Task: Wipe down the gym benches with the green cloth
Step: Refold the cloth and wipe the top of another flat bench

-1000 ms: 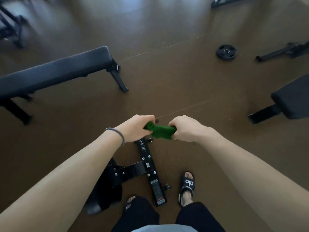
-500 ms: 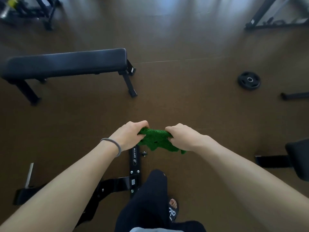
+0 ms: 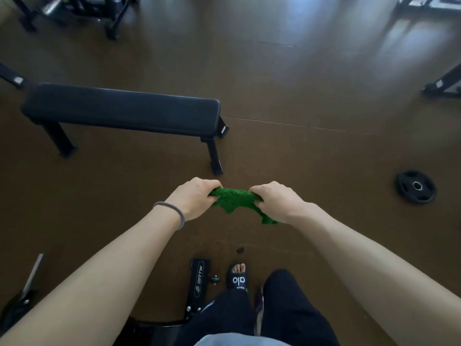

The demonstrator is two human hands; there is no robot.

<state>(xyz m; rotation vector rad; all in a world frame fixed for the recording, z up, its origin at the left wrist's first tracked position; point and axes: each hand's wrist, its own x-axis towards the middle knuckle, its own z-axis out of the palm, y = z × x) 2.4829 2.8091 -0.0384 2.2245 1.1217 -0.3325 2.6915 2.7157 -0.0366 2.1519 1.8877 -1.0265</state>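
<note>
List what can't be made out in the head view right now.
- Green cloth: both ends hidden inside the left hand and right hand; full size unknown.
- Fingers: curled under the palms, tips unseen.
- Racks at top left: blurred and cut by the frame edge.
- Equipment at right: cropped by the edge.
- Bench base by the feet: partly covered by legs and left forearm.

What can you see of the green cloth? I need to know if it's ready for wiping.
The green cloth is bright green with a nubby, terry-like texture. It is bunched up, held in the air between the left hand and the right hand, which grip its two ends. A loose corner hangs below the right hand. It touches no bench.
</note>
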